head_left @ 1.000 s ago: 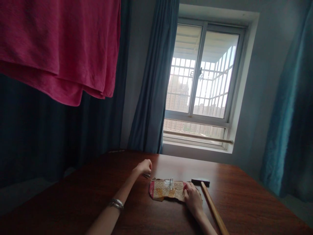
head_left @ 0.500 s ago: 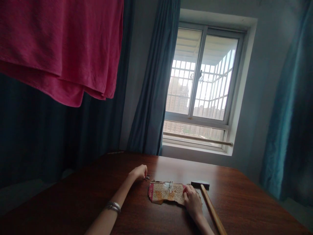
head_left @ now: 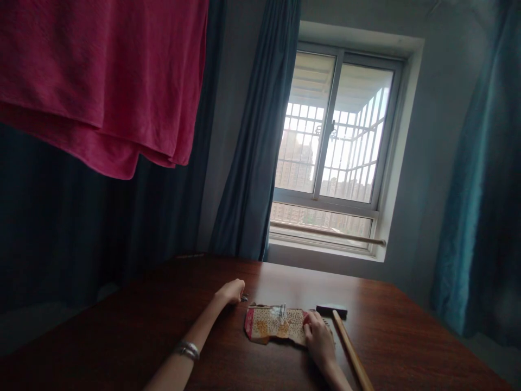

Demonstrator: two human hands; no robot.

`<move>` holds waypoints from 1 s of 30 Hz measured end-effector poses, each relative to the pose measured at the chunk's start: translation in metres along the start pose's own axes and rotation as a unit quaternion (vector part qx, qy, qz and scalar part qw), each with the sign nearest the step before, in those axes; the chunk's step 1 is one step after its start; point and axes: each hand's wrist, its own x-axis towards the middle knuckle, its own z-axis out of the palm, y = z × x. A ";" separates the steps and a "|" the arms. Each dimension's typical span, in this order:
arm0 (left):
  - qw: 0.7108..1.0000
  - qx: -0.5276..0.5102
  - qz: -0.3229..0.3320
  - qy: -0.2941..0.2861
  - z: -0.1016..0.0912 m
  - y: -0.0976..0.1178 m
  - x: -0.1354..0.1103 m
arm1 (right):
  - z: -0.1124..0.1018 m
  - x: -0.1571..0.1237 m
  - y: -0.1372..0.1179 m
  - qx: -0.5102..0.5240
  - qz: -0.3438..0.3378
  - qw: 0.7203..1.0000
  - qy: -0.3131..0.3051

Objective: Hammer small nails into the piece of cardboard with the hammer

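A small patterned board [head_left: 273, 324], pink and cream with holes, lies on the dark wooden table [head_left: 122, 336]. A few nails [head_left: 281, 310] stand upright in it. My right hand [head_left: 318, 338] rests on the board's right end, fingers curled down on it. My left hand [head_left: 231, 291] is closed in a loose fist just left of the board, its fingertips over loose nails [head_left: 244, 297] on the table. I wear a silver bracelet [head_left: 186, 350] on my left wrist. A hammer [head_left: 344, 339] with a wooden handle lies right of my right hand.
A red cloth [head_left: 97, 76] hangs overhead at the upper left. Blue curtains [head_left: 252, 152] flank a barred window [head_left: 334, 146] beyond the table's far edge. A second curtain [head_left: 476, 206] hangs at the right.
My left hand has drawn slightly back and closed over the loose nails. The camera has tilted a little; the right hand stays on the board.
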 end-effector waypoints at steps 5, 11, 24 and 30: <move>0.999 -0.032 0.018 -0.017 0.001 0.001 0.000 | -0.001 -0.001 -0.001 -0.006 0.009 1.000 -0.002; 0.968 -0.227 0.111 -0.002 -0.008 0.020 0.005 | -0.004 -0.002 -0.006 0.022 0.010 1.000 0.015; 0.826 -0.531 0.187 0.026 0.014 0.157 -0.033 | -0.022 0.000 -0.034 0.357 0.021 0.933 0.044; 0.842 -0.501 0.196 0.044 0.034 0.174 -0.038 | -0.028 0.000 -0.035 0.360 0.038 0.930 0.056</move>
